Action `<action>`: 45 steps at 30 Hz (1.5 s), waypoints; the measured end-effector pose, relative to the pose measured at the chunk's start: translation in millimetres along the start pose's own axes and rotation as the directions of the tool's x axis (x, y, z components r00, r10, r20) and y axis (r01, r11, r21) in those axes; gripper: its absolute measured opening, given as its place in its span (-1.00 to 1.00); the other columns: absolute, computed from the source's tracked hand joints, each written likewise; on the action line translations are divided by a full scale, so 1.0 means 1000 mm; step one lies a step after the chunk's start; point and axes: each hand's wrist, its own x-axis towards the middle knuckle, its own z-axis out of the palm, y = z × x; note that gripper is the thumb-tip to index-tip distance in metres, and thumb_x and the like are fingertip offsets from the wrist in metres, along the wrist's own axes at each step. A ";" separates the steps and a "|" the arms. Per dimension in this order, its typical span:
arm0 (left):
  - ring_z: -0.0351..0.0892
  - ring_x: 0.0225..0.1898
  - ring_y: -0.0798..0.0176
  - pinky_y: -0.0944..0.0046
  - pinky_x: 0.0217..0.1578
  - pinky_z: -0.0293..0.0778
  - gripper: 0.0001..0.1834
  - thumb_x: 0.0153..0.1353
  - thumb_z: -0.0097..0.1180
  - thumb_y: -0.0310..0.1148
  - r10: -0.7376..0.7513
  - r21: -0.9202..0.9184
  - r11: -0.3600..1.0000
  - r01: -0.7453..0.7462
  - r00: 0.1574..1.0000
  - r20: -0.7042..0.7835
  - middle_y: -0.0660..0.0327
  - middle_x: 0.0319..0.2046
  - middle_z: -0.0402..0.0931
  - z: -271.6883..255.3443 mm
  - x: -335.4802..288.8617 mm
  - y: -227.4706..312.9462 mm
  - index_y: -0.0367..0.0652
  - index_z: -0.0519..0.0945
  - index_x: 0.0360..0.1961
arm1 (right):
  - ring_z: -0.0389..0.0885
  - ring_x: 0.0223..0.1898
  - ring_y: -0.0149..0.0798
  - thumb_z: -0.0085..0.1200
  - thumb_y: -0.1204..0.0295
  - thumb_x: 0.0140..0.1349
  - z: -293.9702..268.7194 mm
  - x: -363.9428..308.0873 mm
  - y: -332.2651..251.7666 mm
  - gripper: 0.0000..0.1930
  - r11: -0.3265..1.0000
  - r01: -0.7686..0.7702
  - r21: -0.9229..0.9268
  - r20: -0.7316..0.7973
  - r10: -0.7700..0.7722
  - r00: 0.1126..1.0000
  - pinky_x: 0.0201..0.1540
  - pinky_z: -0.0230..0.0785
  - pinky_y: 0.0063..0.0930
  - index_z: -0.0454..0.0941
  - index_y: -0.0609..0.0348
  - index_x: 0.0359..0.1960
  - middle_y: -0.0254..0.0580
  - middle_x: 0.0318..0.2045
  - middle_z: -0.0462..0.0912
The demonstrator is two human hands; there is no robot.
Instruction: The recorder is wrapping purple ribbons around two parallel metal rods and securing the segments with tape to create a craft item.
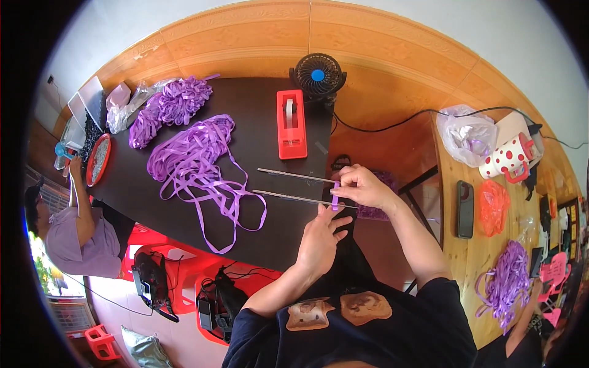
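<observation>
Two thin metal rods [294, 176] stick out over the right edge of the dark table, roughly parallel with a gap between them. A short length of purple ribbon [335, 196] spans their right ends. My right hand [366, 187] pinches the ribbon at its upper end, by the farther rod. Beneath the nearer rod is my left hand [319, 239], its fingers spread and the index fingertip at the ribbon's lower end. A large loose heap of purple ribbon [193, 153] lies left of the rods. Beyond them stands a red tape dispenser [292, 126].
A small black fan [318, 75] stands at the table's far corner, its cable running right. On the wooden table at right are a phone [465, 208], a dotted tumbler [506, 158] and more ribbon [508, 279]. Another person [80, 239] is at the left; red stools [184, 276] stand below.
</observation>
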 end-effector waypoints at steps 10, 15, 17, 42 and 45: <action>0.39 0.03 0.23 0.18 -0.04 0.22 -0.50 0.39 -0.21 0.00 0.013 -0.070 0.997 -0.014 1.000 -0.015 0.23 0.08 0.37 0.003 -0.001 0.003 -0.16 0.35 0.14 | 0.48 -0.42 -0.16 0.12 0.23 -0.15 0.032 0.004 -0.052 -0.74 0.630 -0.363 -0.687 -0.364 0.134 0.921 -0.24 0.10 -0.17 0.53 0.12 -0.80 -0.17 -0.69 0.55; 0.41 -0.02 0.26 0.18 -0.06 0.22 -0.57 0.39 -0.20 -0.04 0.016 -0.065 0.998 -0.018 1.000 -0.026 0.26 0.01 0.41 0.007 -0.003 0.005 -0.14 0.40 0.05 | 0.50 -0.42 -0.14 0.16 0.20 -0.11 0.037 -0.002 -0.074 -0.75 0.479 -0.404 -0.779 -0.406 0.105 0.908 -0.23 0.10 -0.16 0.61 0.12 -0.69 -0.16 -0.69 0.57; 0.42 -0.04 0.27 0.18 -0.07 0.22 -0.59 0.39 -0.19 -0.05 0.027 -0.074 0.997 -0.029 0.999 -0.024 0.27 -0.02 0.42 0.005 -0.003 0.003 -0.13 0.41 0.02 | 0.51 -0.44 -0.13 0.18 0.17 -0.10 0.040 -0.006 -0.076 -0.72 0.478 -0.429 -0.766 -0.432 0.111 0.895 -0.24 0.10 -0.16 0.61 0.12 -0.67 -0.16 -0.69 0.58; 0.37 0.09 0.14 0.15 0.02 0.18 -0.52 0.32 -0.11 -0.07 -0.012 -0.104 0.994 0.016 0.999 0.038 0.24 0.11 0.34 -0.002 -0.002 0.004 -0.15 0.40 0.14 | 0.53 -0.01 -0.19 0.07 0.31 0.21 0.036 -0.044 0.036 -0.65 0.518 0.019 0.855 -0.094 0.118 0.989 0.06 0.31 -0.36 0.52 0.32 -0.07 -0.04 -0.08 0.60; 0.33 0.12 0.13 0.17 0.04 0.17 -0.45 0.34 -0.20 0.00 -0.026 -0.079 0.996 0.030 0.998 0.050 0.22 0.17 0.29 -0.002 -0.003 0.005 -0.18 0.34 0.18 | 0.56 -0.06 -0.22 0.06 0.39 0.21 0.033 -0.045 0.044 -0.77 0.556 -0.009 0.831 -0.101 0.166 0.981 0.02 0.34 -0.38 0.57 0.29 -0.19 -0.05 -0.12 0.62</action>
